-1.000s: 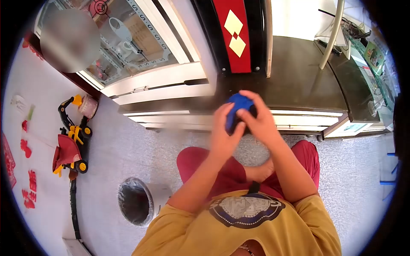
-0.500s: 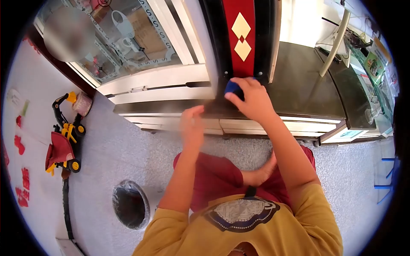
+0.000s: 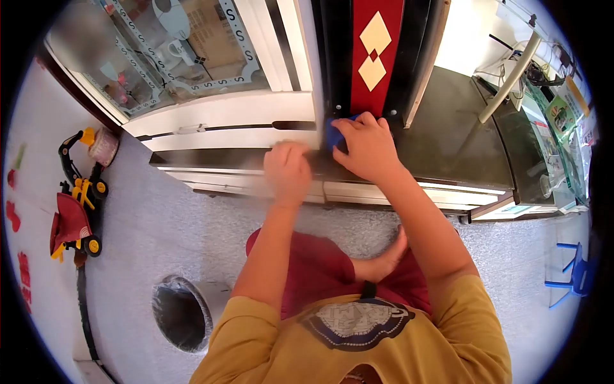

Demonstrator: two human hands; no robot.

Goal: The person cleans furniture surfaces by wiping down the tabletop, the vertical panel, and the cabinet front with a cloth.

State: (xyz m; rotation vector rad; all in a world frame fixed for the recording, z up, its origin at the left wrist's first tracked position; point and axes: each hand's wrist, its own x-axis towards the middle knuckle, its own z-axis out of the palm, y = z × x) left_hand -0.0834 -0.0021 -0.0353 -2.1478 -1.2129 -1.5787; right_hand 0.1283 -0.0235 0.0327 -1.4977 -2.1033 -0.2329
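My right hand (image 3: 368,147) is closed over a blue object (image 3: 334,133), with the thumb and fingertips on its sides. The object is mostly hidden under the fingers, so its kind does not show. It sits on the dark ledge, at the foot of a black and red panel (image 3: 364,89) with cream diamonds. To its left, my left hand (image 3: 288,169) hovers at the ledge's front edge. Motion smears this hand, but its fingers look curled together. Anything between them is too blurred to make out.
The dark countertop (image 3: 448,137) runs right toward a glass case (image 3: 569,134) and cables. A glass-fronted cabinet (image 3: 217,121) stands at the left. On the floor are a lined trash bin (image 3: 208,301), a toy excavator truck (image 3: 77,217) and a small blue chair (image 3: 579,275).
My left hand has moved slightly up, and its fingers have curled in. My right hand stays on the blue object, its fingers shifted a little. The whole view has tilted slightly.
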